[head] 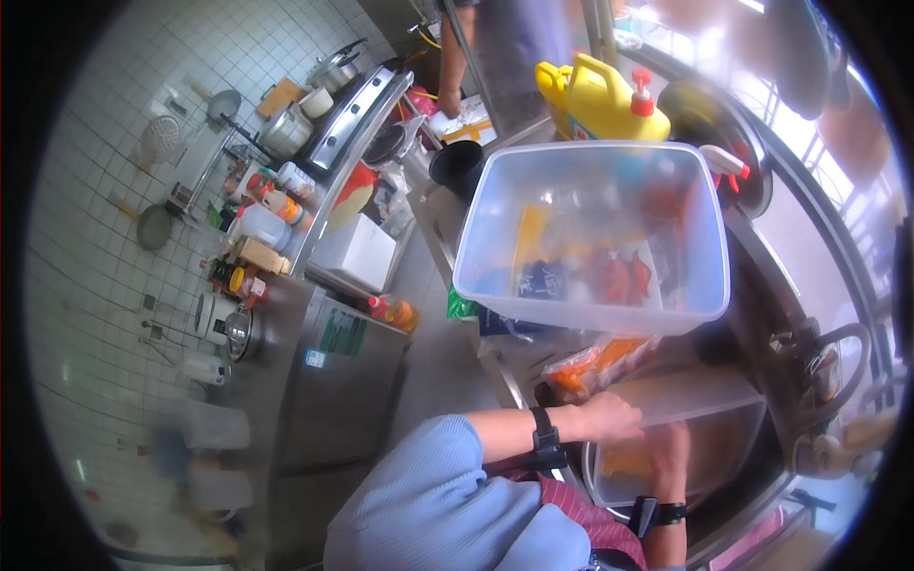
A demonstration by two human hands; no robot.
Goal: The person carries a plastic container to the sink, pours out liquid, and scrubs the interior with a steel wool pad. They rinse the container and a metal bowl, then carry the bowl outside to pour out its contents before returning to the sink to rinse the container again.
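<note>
My left hand (608,417) grips the near end of the upper rim of a clear plastic tub (721,407), which sits low in front of me at the sink. My right hand (668,453) is at the tub, beside the left one; its fingers are partly hidden and I cannot tell if they hold anything. Just beyond my left hand lies a clear plastic bag with orange print (603,364). A larger translucent plastic bin (593,317) stands past it, with a dark blue packet and red-and-white things showing through its wall.
Yellow jugs (614,100), one with a red pump, and a spray bottle (725,163) stand behind the bin. A faucet (850,335) is at the right. Across the aisle are a gas stove (350,114) and a steel fridge counter (343,385). Another person's arm (453,64) is at the top.
</note>
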